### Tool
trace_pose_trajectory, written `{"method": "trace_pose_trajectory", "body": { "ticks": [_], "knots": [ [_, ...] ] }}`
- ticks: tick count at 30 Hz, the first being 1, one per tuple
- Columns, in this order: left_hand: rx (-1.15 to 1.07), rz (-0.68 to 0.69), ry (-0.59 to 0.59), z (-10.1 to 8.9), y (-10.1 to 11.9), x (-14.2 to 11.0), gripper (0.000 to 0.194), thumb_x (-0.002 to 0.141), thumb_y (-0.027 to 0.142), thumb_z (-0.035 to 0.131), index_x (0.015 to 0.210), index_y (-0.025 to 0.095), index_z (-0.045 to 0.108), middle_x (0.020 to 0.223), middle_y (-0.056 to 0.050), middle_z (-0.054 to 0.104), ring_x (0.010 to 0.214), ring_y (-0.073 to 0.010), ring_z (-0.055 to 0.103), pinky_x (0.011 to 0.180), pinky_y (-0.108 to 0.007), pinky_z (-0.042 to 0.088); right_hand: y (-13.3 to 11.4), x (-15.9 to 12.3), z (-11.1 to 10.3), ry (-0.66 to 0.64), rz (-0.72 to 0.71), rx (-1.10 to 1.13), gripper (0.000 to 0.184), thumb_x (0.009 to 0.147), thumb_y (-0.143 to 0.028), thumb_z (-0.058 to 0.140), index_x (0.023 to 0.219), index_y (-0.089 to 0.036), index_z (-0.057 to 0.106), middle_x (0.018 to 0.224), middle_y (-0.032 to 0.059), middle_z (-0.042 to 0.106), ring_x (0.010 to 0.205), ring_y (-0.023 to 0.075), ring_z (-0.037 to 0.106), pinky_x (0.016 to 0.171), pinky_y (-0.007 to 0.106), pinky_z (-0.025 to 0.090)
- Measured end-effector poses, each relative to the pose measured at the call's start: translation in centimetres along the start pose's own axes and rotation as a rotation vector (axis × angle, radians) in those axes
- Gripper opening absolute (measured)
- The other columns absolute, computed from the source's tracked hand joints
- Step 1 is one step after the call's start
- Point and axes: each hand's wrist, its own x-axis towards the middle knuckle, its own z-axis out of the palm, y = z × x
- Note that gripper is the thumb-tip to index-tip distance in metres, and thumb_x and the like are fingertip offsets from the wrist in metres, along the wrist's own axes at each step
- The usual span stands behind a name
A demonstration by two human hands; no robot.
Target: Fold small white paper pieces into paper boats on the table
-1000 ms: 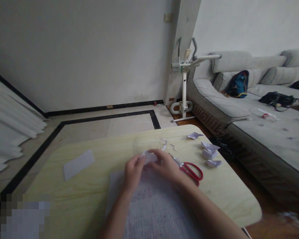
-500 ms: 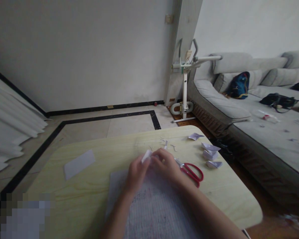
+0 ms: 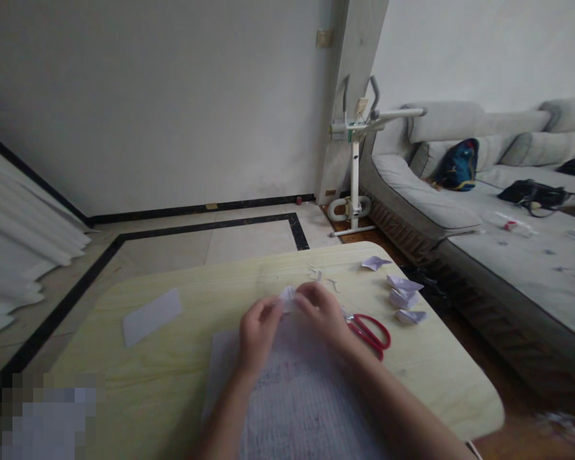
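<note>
Between my two hands is a small folded piece of white paper (image 3: pixel 288 300), with a pointed top. My left hand (image 3: pixel 259 327) pinches its left side with thumb and fingers. On the other side, my right hand (image 3: pixel 322 314) has its fingers closed on the paper's right edge. Both hands are just above the far end of a written-on lined sheet (image 3: pixel 301 396). Scissors with red handles (image 3: pixel 371 333) lie beside my right hand, their blades partly hidden by it. Thin paper scraps (image 3: pixel 319 276) are scattered beyond my fingers.
Several folded paper shapes (image 3: pixel 403 289) sit along the right side of the wooden table (image 3: pixel 148 390). A flat white paper piece (image 3: pixel 152 316) lies at the left. Past the table are a grey sofa (image 3: pixel 426 198) and a white exercise machine (image 3: pixel 355 172).
The paper has been turned between my fingers, from a slanted flat edge to an upright point. My hands have moved slightly apart. Scissors and folded shapes stay in place.
</note>
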Motion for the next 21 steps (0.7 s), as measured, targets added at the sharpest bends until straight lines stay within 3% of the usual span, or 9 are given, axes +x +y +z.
{"method": "trace_pose_trajectory", "body": {
  "ticks": [3,5,9,17,21],
  "knots": [
    [0.024,0.014,0.012,-0.1,0.0,0.1,0.021,0.074,0.035,0.066,0.080,0.015,0.069,0.072,-0.003,0.070,0.066,-0.0168,0.066,0.062,-0.024,0.052,-0.1,0.0,-0.1,-0.057,0.044,0.054,0.040,0.076,-0.030,0.067,0.114,-0.021,0.058,0.096,0.0053,0.065,0.084,0.0187,0.060,0.070,0.029,0.048],
    [0.019,0.025,-0.012,-0.1,-0.1,0.1,0.022,0.074,0.036,0.066,0.080,0.014,0.069,0.073,-0.003,0.070,0.067,-0.0172,0.066,0.064,-0.025,0.052,-0.4,0.1,-0.1,-0.099,0.061,0.061,0.046,0.075,-0.030,0.069,0.118,-0.021,0.058,0.106,0.0065,0.065,0.094,0.0207,0.060,0.078,0.032,0.049],
    [-0.021,0.010,-0.032,0.1,-0.4,0.0,0.024,0.074,0.036,0.067,0.085,0.014,0.067,0.079,-0.005,0.071,0.073,-0.0189,0.067,0.067,-0.027,0.054,-0.5,0.2,-0.2,-0.095,0.091,0.057,0.036,0.077,-0.029,0.067,0.111,-0.020,0.063,0.106,0.0068,0.067,0.097,0.0217,0.062,0.087,0.037,0.047],
    [-0.086,-0.038,-0.039,0.2,-0.3,0.0,0.029,0.073,0.034,0.068,0.094,0.014,0.063,0.085,-0.007,0.072,0.079,-0.0199,0.068,0.069,-0.027,0.055,-0.9,0.4,-0.3,-0.100,0.111,0.152,0.033,0.076,-0.028,0.067,0.108,-0.019,0.065,0.104,0.0062,0.069,0.096,0.0208,0.063,0.086,0.035,0.047],
    [-0.122,-0.046,-0.028,0.2,-0.2,0.0,0.031,0.074,0.036,0.067,0.095,0.013,0.063,0.088,-0.007,0.071,0.079,-0.0196,0.068,0.068,-0.028,0.056,-1.0,0.4,-0.4,-0.152,0.162,0.144,0.019,0.079,-0.028,0.063,0.092,-0.017,0.070,0.084,0.0028,0.070,0.078,0.0179,0.064,0.070,0.027,0.048]
  ]
}}
